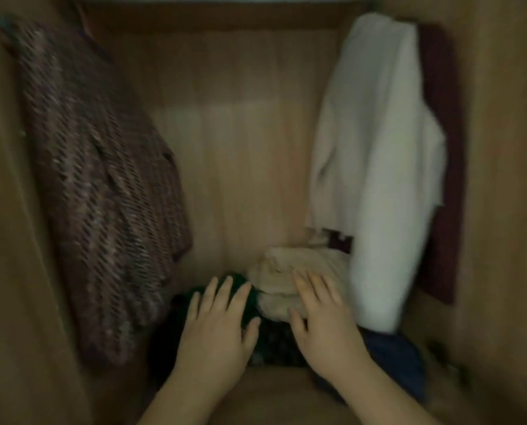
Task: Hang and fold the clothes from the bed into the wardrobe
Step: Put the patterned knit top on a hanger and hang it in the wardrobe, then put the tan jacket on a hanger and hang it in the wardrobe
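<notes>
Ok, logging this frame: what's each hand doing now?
Left hand: open, flat over the dark clothes.
Right hand: open, flat on the beige bundle.

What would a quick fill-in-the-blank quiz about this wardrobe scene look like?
1. The brown patterned knit hangs on the ____ side of the wardrobe.
2. The white garment hangs on the ____ side.
3. The right hand lies flat on the folded beige cloth, while the left hand lies on a dark ____ garment.

Missing words: left; right; green.
</notes>
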`<move>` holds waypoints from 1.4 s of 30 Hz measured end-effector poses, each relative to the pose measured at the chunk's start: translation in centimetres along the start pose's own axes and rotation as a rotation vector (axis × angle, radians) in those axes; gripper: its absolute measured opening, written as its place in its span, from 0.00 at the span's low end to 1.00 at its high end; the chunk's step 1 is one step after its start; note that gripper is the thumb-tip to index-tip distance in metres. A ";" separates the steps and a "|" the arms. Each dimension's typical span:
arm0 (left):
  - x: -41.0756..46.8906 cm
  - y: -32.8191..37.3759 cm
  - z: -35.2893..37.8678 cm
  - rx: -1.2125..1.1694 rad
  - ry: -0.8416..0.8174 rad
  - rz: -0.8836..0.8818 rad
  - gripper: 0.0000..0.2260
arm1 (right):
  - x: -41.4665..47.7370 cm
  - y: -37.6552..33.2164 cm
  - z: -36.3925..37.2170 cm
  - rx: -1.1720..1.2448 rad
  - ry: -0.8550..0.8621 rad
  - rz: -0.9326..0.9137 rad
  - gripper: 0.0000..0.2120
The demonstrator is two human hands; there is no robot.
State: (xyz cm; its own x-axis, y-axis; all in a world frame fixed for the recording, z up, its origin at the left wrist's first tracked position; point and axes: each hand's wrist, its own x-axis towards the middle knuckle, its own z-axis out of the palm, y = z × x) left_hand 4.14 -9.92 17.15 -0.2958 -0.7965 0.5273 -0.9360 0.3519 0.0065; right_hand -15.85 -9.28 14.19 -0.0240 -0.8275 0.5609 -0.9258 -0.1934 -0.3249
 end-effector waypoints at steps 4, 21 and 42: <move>-7.4 8.9 3.5 -0.185 -0.210 0.141 0.32 | -13.0 4.9 -3.6 -0.189 -0.045 0.169 0.30; -44.9 54.4 0.6 -0.600 -0.621 0.851 0.34 | -73.1 16.9 -31.7 -0.520 -0.105 0.999 0.32; -64.9 83.5 -2.5 -0.693 -0.820 1.166 0.25 | -101.7 22.8 -47.1 -0.493 0.054 1.429 0.28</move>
State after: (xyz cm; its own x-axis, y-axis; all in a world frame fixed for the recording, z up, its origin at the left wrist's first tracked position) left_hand -54.32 72.41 -14.44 -0.9928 0.1029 -0.0612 0.0663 0.8984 0.4341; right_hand -52.29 95.28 -14.33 -0.9896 -0.1395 0.0343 -0.1429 0.9328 -0.3309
